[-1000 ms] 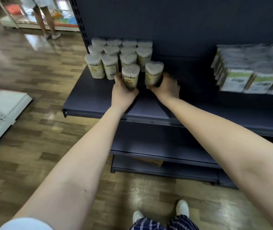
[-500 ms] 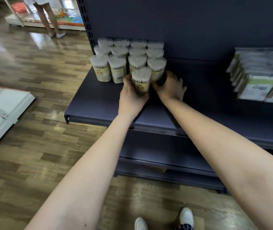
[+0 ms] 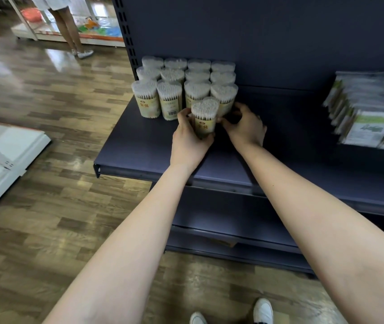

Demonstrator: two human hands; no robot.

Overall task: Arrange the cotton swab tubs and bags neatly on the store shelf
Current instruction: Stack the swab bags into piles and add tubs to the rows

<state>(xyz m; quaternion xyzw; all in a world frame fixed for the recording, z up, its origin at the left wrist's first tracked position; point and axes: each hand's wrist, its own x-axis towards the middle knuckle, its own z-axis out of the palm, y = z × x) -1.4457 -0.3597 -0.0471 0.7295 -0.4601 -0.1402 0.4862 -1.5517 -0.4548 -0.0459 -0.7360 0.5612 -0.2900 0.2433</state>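
- Cotton swab tub (image 3: pixel 204 114), the odd one out, stands upright on the shelf (image 3: pixel 139 146). It is just in front of the block of tubs (image 3: pixel 186 76), before the gap between the last two tubs of the front row.
- The left hand (image 3: pixel 190 141) is curled round its lower half. I'd guess the grip is low on the label so that the tall tub stays upright as it is shifted.
- The right hand (image 3: pixel 247 128) is just beside it, fingers curled toward the foot of the end tub (image 3: pixel 224 94) at the right of the front row. From here I cannot tell whether it pinches that tub or only touches it. It looks placed to steady that corner of the block.
- The block stands in rows of four, packed close, the rearmost row by the back panel (image 3: pixel 256 31). That would leave a new row to start in front.
- The bags (image 3: pixel 371 113) lean in a stack well apart on the right of the same shelf, too blurred to read.
- By my reckoning the held tub needs nudging into line. These tubs look tall and easily knocked, so a careless push could topple its neighbours.
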